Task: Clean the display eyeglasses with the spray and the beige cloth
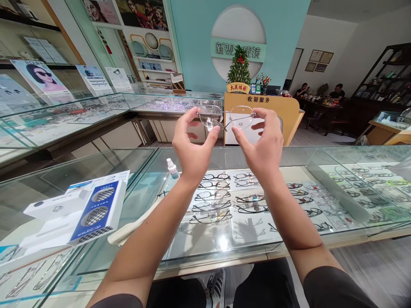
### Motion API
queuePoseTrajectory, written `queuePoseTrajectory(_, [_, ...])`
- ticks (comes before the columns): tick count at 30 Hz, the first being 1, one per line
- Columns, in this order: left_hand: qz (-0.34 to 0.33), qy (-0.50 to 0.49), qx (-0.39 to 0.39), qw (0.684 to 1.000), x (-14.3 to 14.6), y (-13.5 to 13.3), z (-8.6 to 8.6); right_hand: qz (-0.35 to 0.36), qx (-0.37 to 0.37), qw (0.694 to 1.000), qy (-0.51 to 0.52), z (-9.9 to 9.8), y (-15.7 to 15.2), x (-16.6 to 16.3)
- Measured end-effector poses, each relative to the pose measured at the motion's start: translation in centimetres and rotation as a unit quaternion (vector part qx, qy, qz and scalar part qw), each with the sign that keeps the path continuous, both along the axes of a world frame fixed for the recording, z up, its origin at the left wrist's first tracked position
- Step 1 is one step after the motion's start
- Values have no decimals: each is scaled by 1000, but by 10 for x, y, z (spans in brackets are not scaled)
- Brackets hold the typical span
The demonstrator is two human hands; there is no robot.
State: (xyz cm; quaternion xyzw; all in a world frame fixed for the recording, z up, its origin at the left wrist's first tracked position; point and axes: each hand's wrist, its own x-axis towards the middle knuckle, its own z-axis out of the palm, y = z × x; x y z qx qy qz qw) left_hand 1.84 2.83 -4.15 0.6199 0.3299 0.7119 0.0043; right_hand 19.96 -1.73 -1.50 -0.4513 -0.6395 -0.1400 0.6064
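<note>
I hold a pair of thin metal-framed glasses [226, 118] up at chest height above a glass display counter [289, 160]. My left hand [192, 143] pinches the left lens rim between thumb and fingers. My right hand [261, 143] pinches the right lens rim the same way. Both hands are closed on the frame, palms facing me. Under the glass below lie rows of spectacle frames [221, 196]. A small white spray bottle [172, 168] stands on the counter just left of my left wrist.
A blue and white display stand [96, 211] with white boxes sits on the counter at left. More glass showcases [64, 115] run along the left. A wooden cashier desk [282, 107] with a small Christmas tree [239, 66] stands behind. People sit at a table [321, 96] at far right.
</note>
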Motion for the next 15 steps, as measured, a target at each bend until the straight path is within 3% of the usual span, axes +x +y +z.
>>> queuePoseTrajectory(5, [77,11,65,995,3,-9,1,-4,-34,999,-16,-1,7,4])
queuePoseTrajectory(11, [150,77,212,963,1,-14,6,13,-69,997,-15,-1,12,5])
queuePoseTrajectory(15, [152,78,174,970,0,-16,7,30,-84,996,5,1,10,5])
